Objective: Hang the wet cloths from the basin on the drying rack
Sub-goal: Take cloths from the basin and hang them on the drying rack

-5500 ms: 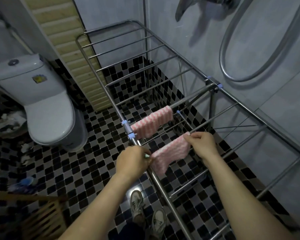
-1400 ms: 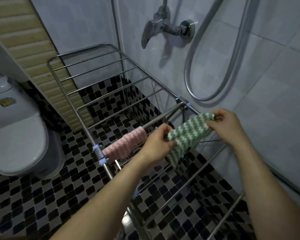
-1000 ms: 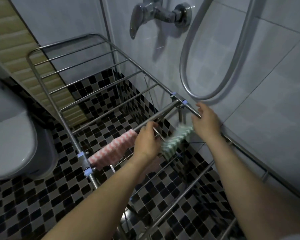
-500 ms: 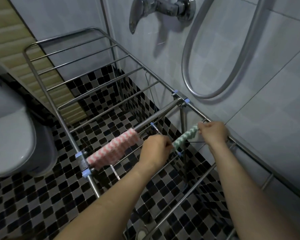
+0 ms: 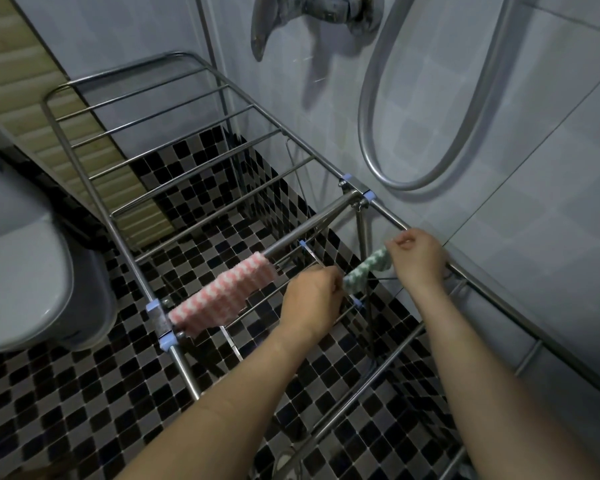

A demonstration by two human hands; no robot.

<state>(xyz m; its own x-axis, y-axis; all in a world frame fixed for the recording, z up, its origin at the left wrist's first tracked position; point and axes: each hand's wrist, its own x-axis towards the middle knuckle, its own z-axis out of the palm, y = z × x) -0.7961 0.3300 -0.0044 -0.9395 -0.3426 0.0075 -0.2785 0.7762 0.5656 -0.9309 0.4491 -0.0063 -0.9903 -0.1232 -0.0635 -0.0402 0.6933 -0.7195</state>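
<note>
A steel drying rack [image 5: 125,237] stands along the tiled wall. A pink-and-white cloth [image 5: 222,294] hangs over its thick middle bar. A green-and-white cloth [image 5: 364,270] is stretched over a thinner rod just right of it. My left hand [image 5: 310,297] grips the cloth's near end and my right hand [image 5: 418,254] grips its far end by the rack's wall-side rail. The second pink cloth is hidden behind my left hand. The basin is out of view.
A white toilet [image 5: 21,271] sits at the left on the black-and-white mosaic floor [image 5: 66,393]. A shower tap [image 5: 312,15] and a looped metal hose [image 5: 426,109] hang on the wall above the rack. Several bare rods run across the rack's far half.
The green cloth, held up spread above the rack earlier, has come down onto a rod. Both hands have lowered with it and moved slightly apart along the rod.
</note>
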